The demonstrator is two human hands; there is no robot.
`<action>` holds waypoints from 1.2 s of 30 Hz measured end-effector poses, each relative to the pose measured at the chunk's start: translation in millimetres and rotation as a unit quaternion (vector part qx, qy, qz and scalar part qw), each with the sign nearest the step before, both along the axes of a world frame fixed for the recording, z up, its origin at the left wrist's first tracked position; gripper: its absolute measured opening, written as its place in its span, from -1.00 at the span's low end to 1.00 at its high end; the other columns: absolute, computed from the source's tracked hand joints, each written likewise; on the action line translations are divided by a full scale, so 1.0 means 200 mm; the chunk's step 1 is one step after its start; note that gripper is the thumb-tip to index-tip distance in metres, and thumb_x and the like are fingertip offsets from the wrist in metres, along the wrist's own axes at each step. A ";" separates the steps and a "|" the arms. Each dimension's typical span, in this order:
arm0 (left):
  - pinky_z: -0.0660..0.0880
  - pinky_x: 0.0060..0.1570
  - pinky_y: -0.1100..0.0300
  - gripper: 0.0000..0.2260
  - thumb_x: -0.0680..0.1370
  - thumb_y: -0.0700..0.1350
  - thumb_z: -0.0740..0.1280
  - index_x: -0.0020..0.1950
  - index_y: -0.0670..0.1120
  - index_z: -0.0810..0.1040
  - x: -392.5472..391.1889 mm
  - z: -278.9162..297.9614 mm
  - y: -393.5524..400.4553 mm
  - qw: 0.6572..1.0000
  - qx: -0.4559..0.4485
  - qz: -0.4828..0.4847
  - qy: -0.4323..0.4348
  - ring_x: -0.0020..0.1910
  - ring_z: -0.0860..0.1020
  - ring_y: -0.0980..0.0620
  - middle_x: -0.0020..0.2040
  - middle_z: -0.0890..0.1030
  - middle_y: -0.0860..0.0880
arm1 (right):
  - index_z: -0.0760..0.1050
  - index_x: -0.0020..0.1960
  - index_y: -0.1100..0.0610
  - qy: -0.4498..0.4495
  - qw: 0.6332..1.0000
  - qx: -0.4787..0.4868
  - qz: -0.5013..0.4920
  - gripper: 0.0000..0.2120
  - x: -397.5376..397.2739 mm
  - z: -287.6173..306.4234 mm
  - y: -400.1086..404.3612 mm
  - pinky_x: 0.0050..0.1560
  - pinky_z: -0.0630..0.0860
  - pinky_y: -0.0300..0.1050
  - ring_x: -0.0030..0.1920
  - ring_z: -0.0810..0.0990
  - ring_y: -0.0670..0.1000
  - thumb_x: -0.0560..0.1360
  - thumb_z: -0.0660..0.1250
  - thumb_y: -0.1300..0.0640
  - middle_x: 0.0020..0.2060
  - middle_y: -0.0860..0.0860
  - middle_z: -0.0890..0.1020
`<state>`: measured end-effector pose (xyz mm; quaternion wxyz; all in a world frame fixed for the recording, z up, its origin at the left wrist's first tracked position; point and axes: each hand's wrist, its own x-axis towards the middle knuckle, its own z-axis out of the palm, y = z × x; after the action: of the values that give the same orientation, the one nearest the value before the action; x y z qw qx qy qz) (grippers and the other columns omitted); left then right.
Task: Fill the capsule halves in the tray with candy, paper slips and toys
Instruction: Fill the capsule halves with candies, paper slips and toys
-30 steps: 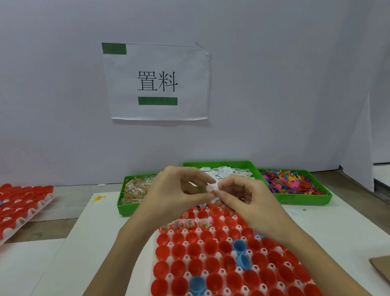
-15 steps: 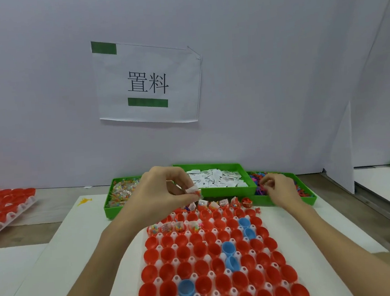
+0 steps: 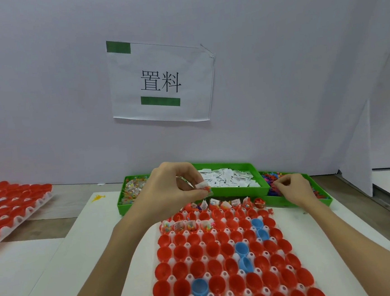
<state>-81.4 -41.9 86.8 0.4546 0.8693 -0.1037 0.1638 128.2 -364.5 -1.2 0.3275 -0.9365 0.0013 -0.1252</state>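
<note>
A tray of red and blue capsule halves lies on a white sheet directly before the worker, its farthest row already stuffed with packets and slips, four cups of the second row holding candy, and every row nearer the camera bare. A second ago both hands met over the tray's far end around one small white packet; now they have parted. The left hand hovers just above the far rows, thumb and fingertips pinching a small packet with coloured candy showing at its end (what else it may contain cannot be told). The right hand has swung out to the green toy bin at the right, fingers curled down into the coloured toys; whether they have closed on one is hidden. In all likelihood a toy is being fetched to join the packet in the next cup. Between the two hands sits the bin of paper slips, with the candy bin to its left. Another loaded tray rests far left.
</note>
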 end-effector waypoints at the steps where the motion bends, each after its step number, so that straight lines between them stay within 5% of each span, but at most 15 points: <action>1: 0.63 -0.21 0.27 -0.86 0.42 -0.04 0.61 -0.13 0.03 0.68 0.00 0.00 0.00 1.000 0.001 0.000 0.002 -0.24 0.71 0.12 -0.22 0.72 0.15 | 0.68 0.03 0.27 -0.023 0.999 0.043 -0.012 -0.83 -0.02 0.01 0.00 0.01 0.48 -0.06 -0.11 0.62 0.08 0.59 0.40 0.17 -0.02 0.17 0.73; 6: 0.65 -0.19 0.22 -0.87 0.42 -0.02 0.60 -0.12 0.04 0.69 0.01 -0.02 -0.02 1.000 0.003 0.015 -0.002 -0.24 0.71 0.11 -0.20 0.71 0.16 | 0.54 0.14 0.20 -0.111 0.963 0.246 0.002 -0.85 -0.25 0.13 0.13 0.06 0.51 -0.05 0.02 0.61 0.08 0.65 0.30 0.14 0.00 0.13 0.66; 10: 0.68 -0.07 0.08 -0.86 0.44 -0.02 0.59 -0.10 0.01 0.69 0.00 -0.03 -0.06 0.999 -0.033 -0.016 0.015 -0.21 0.73 0.09 -0.18 0.73 0.08 | 0.53 0.06 0.13 -0.081 0.923 0.353 0.128 -0.90 -0.60 0.17 0.27 -0.28 0.53 -0.30 -0.28 0.59 -0.16 0.62 0.29 0.11 -0.18 0.01 0.65; 16: 0.68 0.02 0.10 -0.80 0.41 -0.09 0.63 -0.04 -0.07 0.71 -0.03 -0.01 -0.16 0.984 -0.111 -0.119 0.067 -0.10 0.74 -0.03 -0.11 0.75 -0.04 | 0.58 -0.01 0.03 -0.090 0.917 0.304 0.244 -0.97 -0.89 0.23 0.40 -0.33 0.59 -0.20 -0.33 0.61 -0.04 0.58 0.39 0.14 -0.26 0.01 0.65; 24: 0.68 -0.08 0.16 -0.74 0.37 -0.13 0.65 -0.03 -0.13 0.69 -0.01 -0.06 -0.21 0.992 -0.097 -0.075 0.036 -0.19 0.73 0.02 -0.18 0.74 -0.03 | 0.66 0.03 0.00 -0.106 0.915 0.259 0.289 -0.79 -0.95 0.25 0.42 -0.06 0.61 -0.35 -0.05 0.71 -0.12 0.51 0.47 0.29 -0.11 -0.12 0.71; 36: 0.68 -0.09 0.19 -0.81 0.38 -0.16 0.64 -0.09 -0.10 0.71 0.01 -0.09 -0.20 0.999 0.008 -0.020 -0.048 -0.22 0.70 0.18 -0.21 0.73 0.04 | 0.73 0.02 -0.10 -0.073 0.914 0.237 0.320 -0.85 -0.95 0.26 0.39 -0.03 0.61 -0.34 -0.05 0.72 -0.15 0.46 0.52 0.04 -0.10 -0.17 0.75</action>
<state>-80.3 -82.1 69.0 0.4449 0.8620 -0.1441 0.1956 -61.2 -286.7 50.2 0.5615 -0.7701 -0.2926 -0.0781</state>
